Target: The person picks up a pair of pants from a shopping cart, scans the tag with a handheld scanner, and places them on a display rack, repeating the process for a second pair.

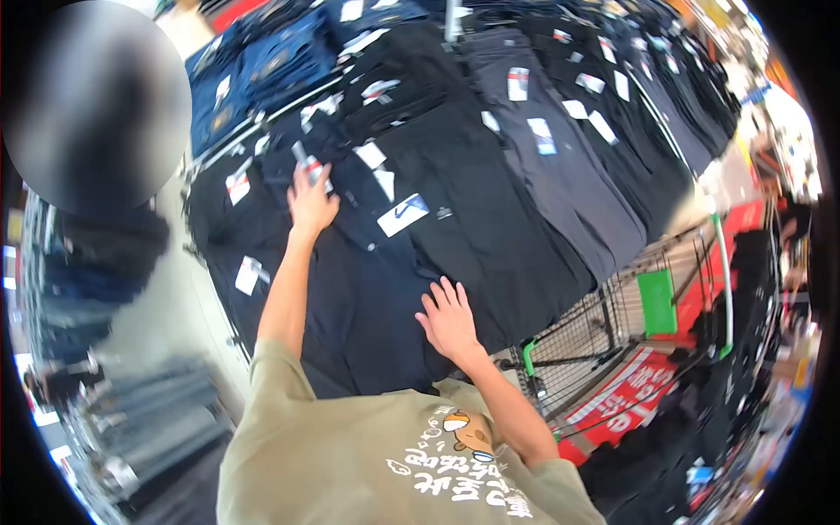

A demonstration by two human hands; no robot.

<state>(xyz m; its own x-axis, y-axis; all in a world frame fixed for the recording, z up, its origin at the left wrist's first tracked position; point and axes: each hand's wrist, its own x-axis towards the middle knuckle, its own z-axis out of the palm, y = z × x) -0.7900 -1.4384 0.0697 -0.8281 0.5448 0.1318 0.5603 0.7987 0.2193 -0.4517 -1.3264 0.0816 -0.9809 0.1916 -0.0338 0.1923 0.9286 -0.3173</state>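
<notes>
My left hand lies at the waist of dark navy trousers, its fingers spread over a white and red tag. Lower down and to the right, my right hand rests with fingers apart near the edge between the navy trousers and black trousers. A white tag with a dark blue mark lies between the two hands, higher than the right one. Neither hand visibly grips the cloth.
Grey trousers lie farther right, and folded blue jeans are stacked at the back left. A wire shopping cart with a green panel stands at the right. More folded jeans sit at the lower left.
</notes>
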